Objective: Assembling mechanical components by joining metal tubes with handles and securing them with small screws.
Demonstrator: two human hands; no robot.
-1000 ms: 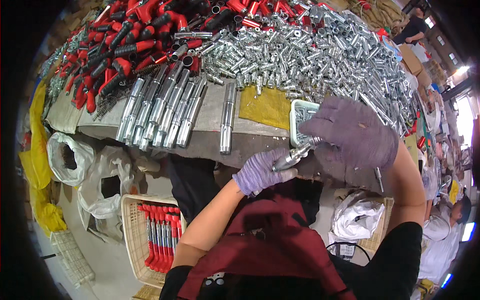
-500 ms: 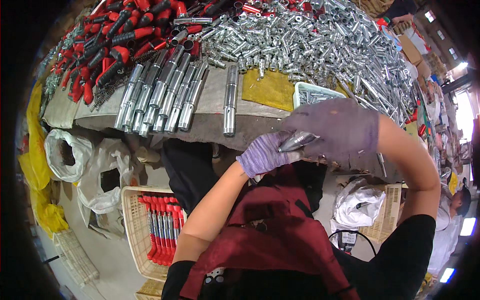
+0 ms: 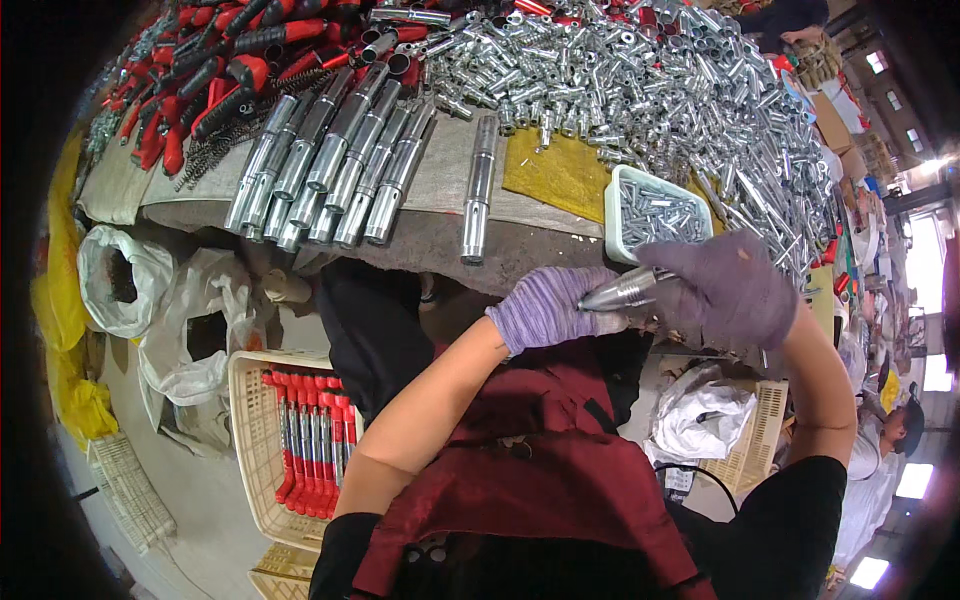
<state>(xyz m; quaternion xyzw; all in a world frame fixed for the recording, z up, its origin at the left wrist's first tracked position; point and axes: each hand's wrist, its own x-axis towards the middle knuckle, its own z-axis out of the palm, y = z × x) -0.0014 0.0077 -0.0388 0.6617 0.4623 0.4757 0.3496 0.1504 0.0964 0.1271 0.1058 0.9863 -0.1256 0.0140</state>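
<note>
Steel tube [image 3: 622, 291], short and tapered at one end, sits between both gloved hands just below the tabletop [image 3: 530, 235] edge. Left hand [image 3: 548, 309] is clenched around its pointed end; right hand [image 3: 727, 289] grips the other end from above. Just beyond the hands lies a small white tray [image 3: 612, 205] of little metal pins, beside a row of longer steel cylinders [image 3: 335, 165]. A basket [image 3: 250, 420] of red-handled parts stands below on the floor.

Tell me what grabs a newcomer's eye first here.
A glittering heap of small silver metal tubes covers the far bench. At its near edge, the left hand and right hand, in purple knit gloves, hold one pointed silver metal cylinder. Red-handled tools fill a cream plastic crate below left.
</note>
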